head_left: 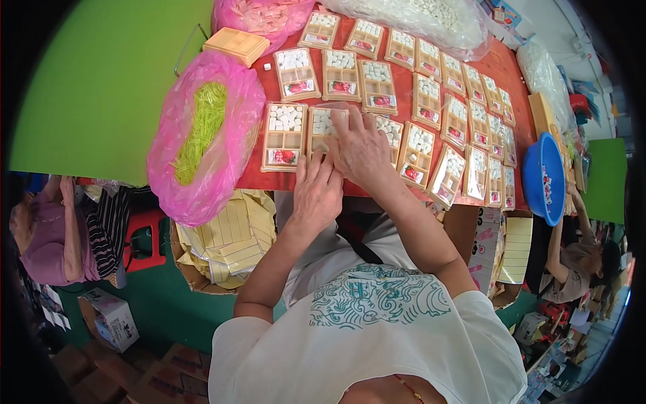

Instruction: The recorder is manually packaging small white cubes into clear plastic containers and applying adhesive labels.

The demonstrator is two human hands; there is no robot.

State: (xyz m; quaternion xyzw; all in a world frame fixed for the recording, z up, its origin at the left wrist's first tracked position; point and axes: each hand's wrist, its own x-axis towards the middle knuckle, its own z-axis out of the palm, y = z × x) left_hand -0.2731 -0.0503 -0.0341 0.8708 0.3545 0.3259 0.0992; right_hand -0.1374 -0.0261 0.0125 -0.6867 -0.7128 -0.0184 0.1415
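Hands close together, palms down, seemingly touching

The left hand and right hand overlap a beige compartmented tray

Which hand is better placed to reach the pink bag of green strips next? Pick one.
Likely the left hand: it is nearer that pink bag, while the right hand lies farther off, over a tray.

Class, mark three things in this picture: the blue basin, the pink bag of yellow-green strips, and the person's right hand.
Blue basin [533, 172]: head view, bare plastic left of its contents.
Pink bag [195, 203]: head view, lower plastic film.
Right hand [364, 153]: head view, back.
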